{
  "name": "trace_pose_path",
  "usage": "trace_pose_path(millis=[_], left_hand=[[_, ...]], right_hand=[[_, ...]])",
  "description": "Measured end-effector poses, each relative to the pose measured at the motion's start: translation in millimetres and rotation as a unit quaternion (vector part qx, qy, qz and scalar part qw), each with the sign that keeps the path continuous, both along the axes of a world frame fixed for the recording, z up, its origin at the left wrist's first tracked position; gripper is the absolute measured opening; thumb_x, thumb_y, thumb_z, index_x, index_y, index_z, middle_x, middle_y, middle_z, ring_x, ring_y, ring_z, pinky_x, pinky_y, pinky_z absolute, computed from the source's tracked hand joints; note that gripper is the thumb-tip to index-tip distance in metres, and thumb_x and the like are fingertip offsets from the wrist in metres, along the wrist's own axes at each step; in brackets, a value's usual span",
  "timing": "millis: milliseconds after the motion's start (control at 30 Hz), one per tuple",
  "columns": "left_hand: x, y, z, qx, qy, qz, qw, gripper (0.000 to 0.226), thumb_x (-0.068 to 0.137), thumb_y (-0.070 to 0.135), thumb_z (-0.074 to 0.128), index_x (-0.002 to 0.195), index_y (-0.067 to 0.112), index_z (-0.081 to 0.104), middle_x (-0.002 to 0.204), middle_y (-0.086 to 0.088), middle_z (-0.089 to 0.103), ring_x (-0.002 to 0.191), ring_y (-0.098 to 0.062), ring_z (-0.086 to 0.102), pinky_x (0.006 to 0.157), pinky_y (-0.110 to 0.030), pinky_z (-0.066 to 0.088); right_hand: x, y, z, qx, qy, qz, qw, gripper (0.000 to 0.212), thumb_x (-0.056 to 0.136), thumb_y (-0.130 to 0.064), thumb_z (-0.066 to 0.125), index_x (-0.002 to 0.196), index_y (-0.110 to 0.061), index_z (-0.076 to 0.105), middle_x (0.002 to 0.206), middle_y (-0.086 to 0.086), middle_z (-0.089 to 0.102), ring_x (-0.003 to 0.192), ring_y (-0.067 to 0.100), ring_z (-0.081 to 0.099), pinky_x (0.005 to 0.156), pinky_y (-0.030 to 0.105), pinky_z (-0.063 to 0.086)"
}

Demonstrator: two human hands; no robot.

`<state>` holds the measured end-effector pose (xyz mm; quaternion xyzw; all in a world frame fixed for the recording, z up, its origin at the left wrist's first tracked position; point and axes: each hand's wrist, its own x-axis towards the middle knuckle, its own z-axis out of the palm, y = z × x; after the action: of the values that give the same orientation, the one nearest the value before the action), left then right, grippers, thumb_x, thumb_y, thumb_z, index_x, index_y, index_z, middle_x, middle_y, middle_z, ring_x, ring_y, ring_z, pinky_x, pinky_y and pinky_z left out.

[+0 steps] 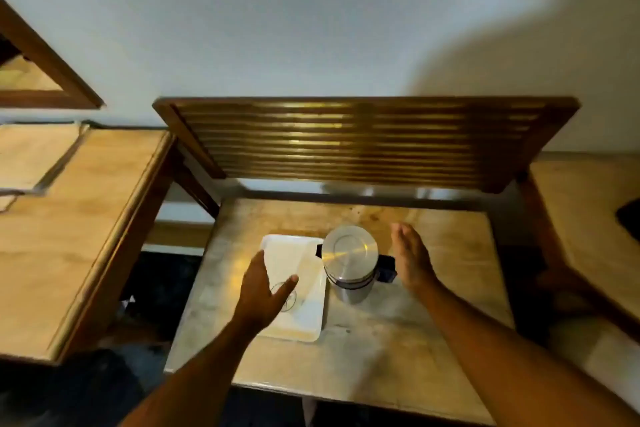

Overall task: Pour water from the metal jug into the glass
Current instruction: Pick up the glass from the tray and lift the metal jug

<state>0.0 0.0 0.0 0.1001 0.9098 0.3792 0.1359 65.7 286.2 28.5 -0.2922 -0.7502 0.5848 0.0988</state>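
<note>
Both hands out over the small table, both empty. The jug stands upright mid-table, lid on, dark handle pointing right. Just left of it lies a white tray, and on the tray sits the glass, partly hidden behind the left hand. That hand hangs spread above the tray, fingers apart, gripping nothing. The right hand is flat and open, edge-on just beside the jug's handle, whether touching it I cannot tell. A slatted wooden panel stands behind
</note>
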Motion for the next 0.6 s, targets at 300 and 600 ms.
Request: trace_pose_path(millis=[300, 600], left_hand=[[5.8, -34.4, -146.0, -0.031, -0.145, 0.028, 0.989, 0.109, 0.065, 0.023, 0.093, 0.150, 0.006, 0.028, 0.154, -0.010, 0.039, 0.140, -0.029, 0.039, 0.116, -0.040, 0.033], [-22.1, 5.6, -132.6, 0.062, -0.082, 0.117, 0.988, 0.070, 0.056, 0.027, 0.093, 0.115, 0.026, 0.055, 0.106, 0.010, 0.066, 0.101, -0.021, 0.064, 0.080, -0.026, 0.045]], right_hand=[[3.5, -22.4, -95.9, -0.064, 0.021, -0.136, 0.988, 0.050, 0.093, -0.038, 0.062, 0.058, -0.001, 0.061, 0.055, 0.020, 0.057, 0.057, 0.030, 0.057, 0.054, 0.064, 0.057], [-32.6, -20.6, -80.0, -0.093, 0.033, -0.176, 0.979, 0.038, 0.079, -0.010, 0.063, 0.043, -0.021, 0.066, 0.040, -0.009, 0.057, 0.049, 0.016, 0.055, 0.050, 0.047, 0.052]])
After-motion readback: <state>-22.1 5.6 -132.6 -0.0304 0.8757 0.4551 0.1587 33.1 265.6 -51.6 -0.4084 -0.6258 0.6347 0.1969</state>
